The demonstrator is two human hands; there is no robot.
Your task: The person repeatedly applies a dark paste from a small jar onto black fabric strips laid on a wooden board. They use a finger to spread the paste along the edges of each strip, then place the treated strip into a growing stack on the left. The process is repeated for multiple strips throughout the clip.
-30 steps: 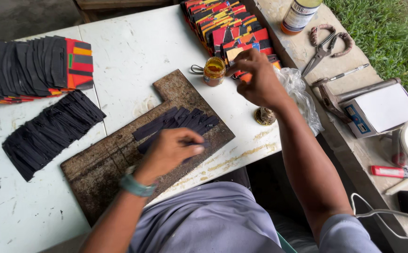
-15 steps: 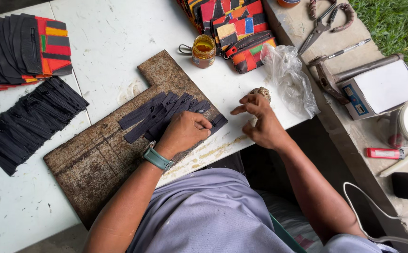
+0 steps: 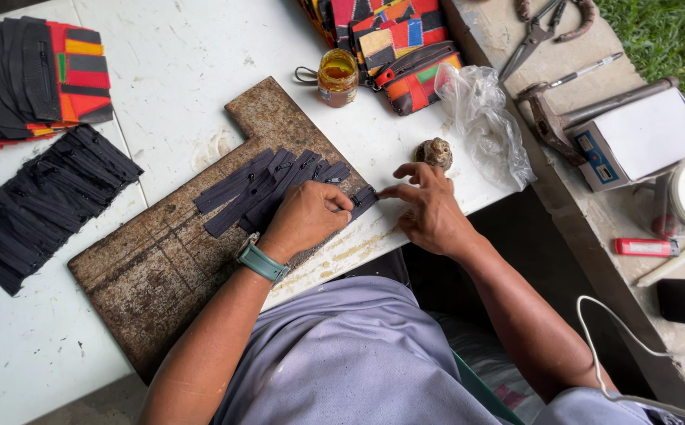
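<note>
While both hands pinch black strips, the board's edge sits close.

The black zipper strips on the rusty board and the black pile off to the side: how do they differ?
The strips on the board are few, fanned out, pinned by the left hand, with the right hand at their ends. The side pile is far larger, untouched, lying on the white table. Both are overlapping black strips.
</note>
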